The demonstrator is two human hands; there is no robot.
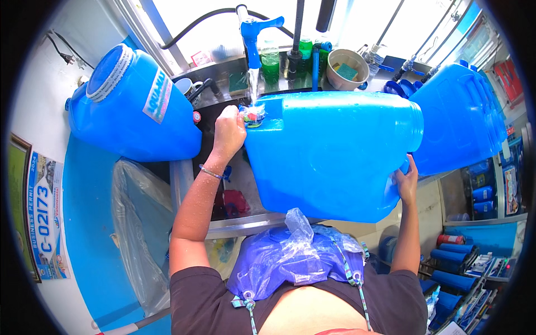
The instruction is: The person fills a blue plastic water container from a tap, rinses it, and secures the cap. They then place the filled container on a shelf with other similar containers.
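Observation:
A large light-blue plastic water container [322, 155] lies on its side across the sink, its wide round neck uncapped and facing right. My right hand [407, 178] grips the container's moulded handle near the neck. At the container's left end, my left hand [229, 130] is closed, its fingers against a small multicoloured piece [253, 116] at the recessed corner. Splashing water partly hides that piece, so I cannot tell what it is. Water runs down onto it from a blue-handled faucet [251, 42].
A capped blue container [138, 113] stands left of the sink [247, 224]; another blue container [456, 121] is at the right. Behind are green liquid bottles [270, 63], a tub [341, 81] with sponges, and blue caps [404, 88]. A plastic bag [138, 234] hangs at left.

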